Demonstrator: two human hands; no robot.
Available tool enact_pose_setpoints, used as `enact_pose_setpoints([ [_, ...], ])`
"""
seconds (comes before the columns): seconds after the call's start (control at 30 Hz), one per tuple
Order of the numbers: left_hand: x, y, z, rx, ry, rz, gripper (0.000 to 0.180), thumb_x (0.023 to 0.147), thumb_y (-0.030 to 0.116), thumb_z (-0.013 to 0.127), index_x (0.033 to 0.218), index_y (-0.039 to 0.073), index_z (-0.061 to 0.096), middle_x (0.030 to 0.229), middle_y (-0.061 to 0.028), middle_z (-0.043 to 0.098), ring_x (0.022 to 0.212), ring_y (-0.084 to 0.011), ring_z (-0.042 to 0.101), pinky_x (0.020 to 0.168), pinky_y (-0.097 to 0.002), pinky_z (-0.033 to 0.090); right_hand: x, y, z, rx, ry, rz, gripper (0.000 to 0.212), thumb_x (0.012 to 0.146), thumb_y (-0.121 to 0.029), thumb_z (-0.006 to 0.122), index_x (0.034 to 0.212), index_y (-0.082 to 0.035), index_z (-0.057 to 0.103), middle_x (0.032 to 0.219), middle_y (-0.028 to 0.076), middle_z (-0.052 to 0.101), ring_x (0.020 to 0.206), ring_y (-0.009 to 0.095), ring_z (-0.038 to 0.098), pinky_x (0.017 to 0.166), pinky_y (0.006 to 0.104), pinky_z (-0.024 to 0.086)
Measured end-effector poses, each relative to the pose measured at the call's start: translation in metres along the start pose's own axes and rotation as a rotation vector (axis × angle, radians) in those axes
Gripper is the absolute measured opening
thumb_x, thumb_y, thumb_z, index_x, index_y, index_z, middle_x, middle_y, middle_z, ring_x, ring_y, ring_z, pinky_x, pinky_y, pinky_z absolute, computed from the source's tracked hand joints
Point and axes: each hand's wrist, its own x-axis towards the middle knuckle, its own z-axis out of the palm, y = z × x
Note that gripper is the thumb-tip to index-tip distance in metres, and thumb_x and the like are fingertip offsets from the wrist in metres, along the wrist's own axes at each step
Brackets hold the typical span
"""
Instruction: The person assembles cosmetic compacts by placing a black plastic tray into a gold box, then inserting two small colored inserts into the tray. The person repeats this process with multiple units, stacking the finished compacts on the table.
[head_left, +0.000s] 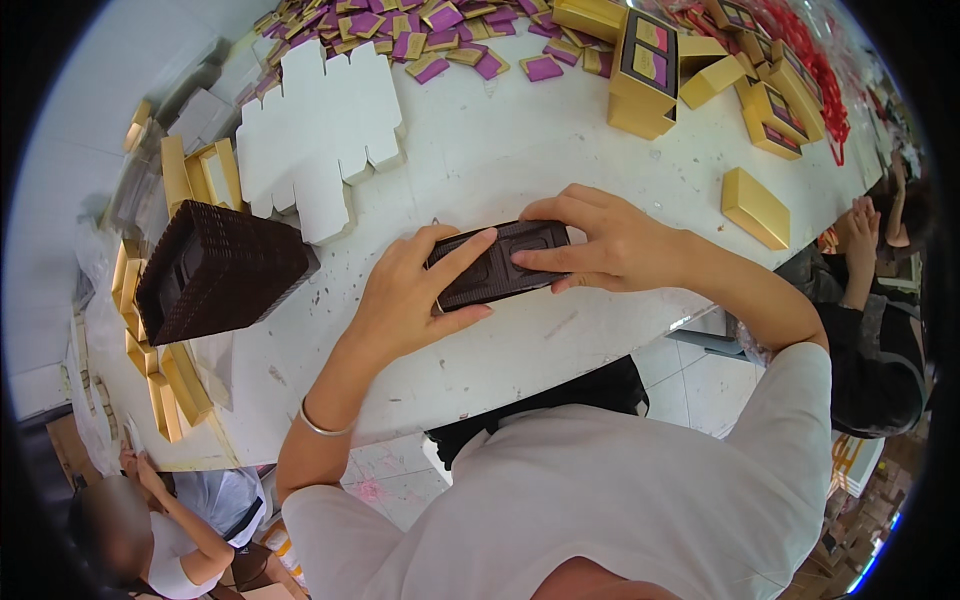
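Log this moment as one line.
left hand: holding dark-brown plastic tray; right hand: same tray; at left: tray stack; at right: gold box

White table [490, 130], flat top, scuffed and flecked with dark marks. Plain whitish wall [75, 190], beyond the table's left edge. Pale floor of square tiles [706, 388] with thin joints, below the near edge; pink patch [370, 489] on the tiles toward the near left corner. Narrow bluish-white light strip [874, 560], well beyond the right end, blurred.
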Motion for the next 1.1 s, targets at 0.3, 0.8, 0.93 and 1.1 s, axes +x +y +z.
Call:
enact_pose_setpoints([
  [0.3,0.002,0.001,-0.002,-0.055,0.033,-0.005,0.063,0.067,0.028,0.075,0.126,0.021,0.057,0.111,-0.009,0.052,0.082,-0.0287,0.048,0.079,-0.0359,0.044,-0.006,-0.006,-0.016,0.22,-0.101,0.086,0.034,0.079,-0.012,0.068,0.11,-0.001,0.059,0.128,0.018,0.046,0.094,0.03,0.053,0.082,0.0379,0.046],
  [0.8,-0.001,0.009,-0.005,0.21,-0.032,-0.009,0.071,0.068,0.048,0.07,0.131,0.02,0.052,0.122,-0.0134,0.049,0.094,-0.0303,0.049,0.084,-0.0401,0.037,-0.015,-0.006,0.003,-0.181,-0.063,-0.004,0.041,0.083,-0.025,0.064,0.112,0.003,0.059,0.137,0.02,0.04,0.089,0.028,0.055,0.076,0.0364,0.048],
  [0.93,-0.004,0.019,-0.001,0.467,-0.078,-0.051,0.07,0.076,0.06,0.054,0.132,0.018,0.051,0.127,-0.0153,0.047,0.094,-0.0299,0.047,0.082,-0.0397,0.036,-0.009,0.006,-0.003,0.144,0.251,0.287,0.035,0.087,-0.021,0.059,0.115,0.0,0.057,0.135,0.018,0.042,0.091,0.028,0.056,0.078,0.0368,0.048],
  [1.1,-0.004,0.025,0.006,0.391,0.013,-0.069,0.071,0.071,0.048,0.069,0.131,0.014,0.051,0.127,-0.0167,0.046,0.095,-0.031,0.049,0.082,-0.0407,0.038,0.031,0.061,0.009,-0.685,0.39,0.399,0.037,0.078,-0.006,0.058,0.113,0.006,0.052,0.127,0.021,0.047,0.096,0.029,0.057,0.08,0.0366,0.049],
])
